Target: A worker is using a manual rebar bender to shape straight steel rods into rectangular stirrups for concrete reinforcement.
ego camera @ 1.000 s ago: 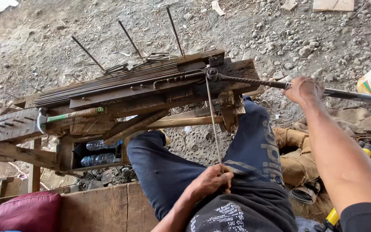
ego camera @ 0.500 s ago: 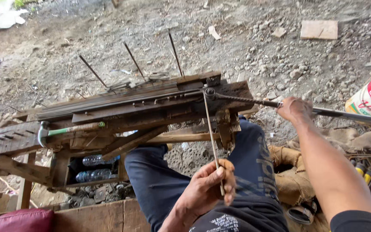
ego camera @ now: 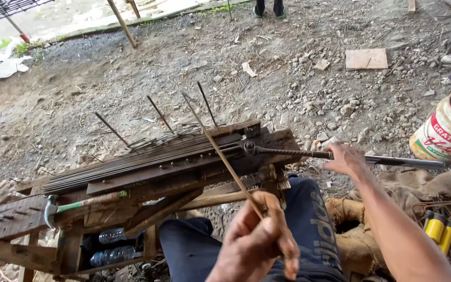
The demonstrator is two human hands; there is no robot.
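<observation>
My left hand [ego camera: 259,237] is closed around the near end of a thin steel rod [ego camera: 225,159]; my right hand [ego camera: 346,159] wraps the bending lever [ego camera: 340,155] at the bench's [ego camera: 131,180] right end. The rod crosses the bench's near edge: stiff, light, probably springy, best held low.

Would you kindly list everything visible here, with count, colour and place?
thin steel rod: one, rusty brown, slanting up from the left hand across the bench
bending lever: one, dark metal, reaching right off the bench
wooden bench: one, weathered brown, centre
rod bundle: many, dark grey, lying along the bench top
hammer: one, green-handled, bench left
plastic bottles: two, clear, under the bench
bucket: one, white and red, far right
board: one, pale, on the gravel
left hand: grips the rod
right hand: on the lever
</observation>
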